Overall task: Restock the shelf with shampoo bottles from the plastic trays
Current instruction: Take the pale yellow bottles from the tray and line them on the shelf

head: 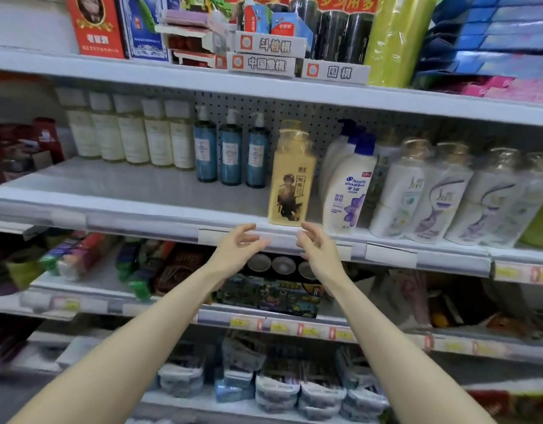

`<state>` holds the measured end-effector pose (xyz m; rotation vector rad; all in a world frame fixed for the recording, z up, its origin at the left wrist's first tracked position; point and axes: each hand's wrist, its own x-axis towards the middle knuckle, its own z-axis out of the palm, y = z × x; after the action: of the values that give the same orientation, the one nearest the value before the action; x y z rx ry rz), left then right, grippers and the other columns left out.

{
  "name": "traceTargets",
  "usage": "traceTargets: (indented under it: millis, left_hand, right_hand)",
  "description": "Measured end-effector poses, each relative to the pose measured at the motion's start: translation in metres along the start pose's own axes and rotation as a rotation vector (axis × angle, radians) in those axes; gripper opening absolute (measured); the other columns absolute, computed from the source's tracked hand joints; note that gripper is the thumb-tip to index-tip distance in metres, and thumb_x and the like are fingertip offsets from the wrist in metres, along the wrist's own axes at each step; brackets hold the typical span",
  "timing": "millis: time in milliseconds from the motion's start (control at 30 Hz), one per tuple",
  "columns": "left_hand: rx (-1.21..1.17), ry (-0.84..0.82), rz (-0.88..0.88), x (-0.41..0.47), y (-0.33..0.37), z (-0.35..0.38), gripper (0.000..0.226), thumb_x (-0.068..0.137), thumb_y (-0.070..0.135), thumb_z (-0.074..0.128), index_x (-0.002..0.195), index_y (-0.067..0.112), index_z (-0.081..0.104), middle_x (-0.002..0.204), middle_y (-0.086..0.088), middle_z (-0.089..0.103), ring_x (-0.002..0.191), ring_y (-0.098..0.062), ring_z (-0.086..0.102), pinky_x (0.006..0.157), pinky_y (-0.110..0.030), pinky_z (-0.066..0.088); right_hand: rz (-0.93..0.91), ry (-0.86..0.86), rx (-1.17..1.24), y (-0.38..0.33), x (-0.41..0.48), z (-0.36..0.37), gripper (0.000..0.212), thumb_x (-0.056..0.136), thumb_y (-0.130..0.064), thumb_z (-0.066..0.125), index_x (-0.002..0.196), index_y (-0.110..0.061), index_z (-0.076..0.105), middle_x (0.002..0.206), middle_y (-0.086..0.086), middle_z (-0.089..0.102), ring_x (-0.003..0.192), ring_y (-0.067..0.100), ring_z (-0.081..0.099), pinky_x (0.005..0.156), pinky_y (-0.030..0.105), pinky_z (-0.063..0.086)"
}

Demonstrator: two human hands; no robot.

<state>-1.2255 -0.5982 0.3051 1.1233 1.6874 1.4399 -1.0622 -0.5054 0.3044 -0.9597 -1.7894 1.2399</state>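
Observation:
A yellow shampoo bottle [290,182] stands upright near the front edge of the white shelf [141,206]. Just below and in front of it, both hands hover at the shelf lip with loosely spread fingers and hold nothing. My left hand [238,247] is below and left of the bottle; my right hand [314,246] is just under its base, apart from it. A white Head & Shoulders bottle [348,191] stands right of the yellow one. No plastic tray is in view.
Three blue pump bottles [230,151] and several cream bottles [132,133] line the shelf's back left. White bottles [432,194] crowd the right. Bare shelf surface lies at the front left. Board-game boxes [267,53] sit on the shelf above; packaged goods fill the shelves below.

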Motion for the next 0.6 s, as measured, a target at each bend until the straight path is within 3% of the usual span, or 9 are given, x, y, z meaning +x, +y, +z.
traceTargets:
  millis: [133,400,600]
  left_hand:
    - [-0.019,0.015,-0.079,-0.02,-0.034,0.004,0.058,0.085,0.03,0.069,0.137,0.015,0.047,0.119,-0.007,0.063,0.105,-0.01,0.059,0.095,-0.033,0.048]
    - [-0.026,0.044,-0.319,-0.055,-0.117,0.002,0.054,0.086,0.029,0.068,0.134,0.015,0.048,0.116,-0.005,0.063,0.106,-0.015,0.058,0.084,-0.026,0.045]
    - [-0.06,0.058,-0.513,-0.085,-0.207,0.008,0.048,0.087,0.022,0.068,0.129,0.013,0.049,0.107,-0.006,0.064,0.097,-0.016,0.06,0.081,-0.025,0.045]
  right_hand:
    - [0.072,-0.06,-0.005,0.034,-0.022,0.014,0.041,0.096,-0.032,0.055,0.134,-0.016,0.05,0.125,0.001,0.059,0.117,0.019,0.057,0.1,0.037,0.048]
    - [0.303,-0.183,0.008,0.113,-0.054,0.052,0.041,0.095,-0.031,0.058,0.133,-0.015,0.052,0.119,0.001,0.061,0.111,0.017,0.06,0.092,0.031,0.05]
    - [0.468,-0.265,-0.039,0.202,-0.086,0.085,0.037,0.093,-0.032,0.06,0.127,-0.018,0.054,0.112,0.001,0.064,0.107,0.019,0.062,0.096,0.038,0.05]
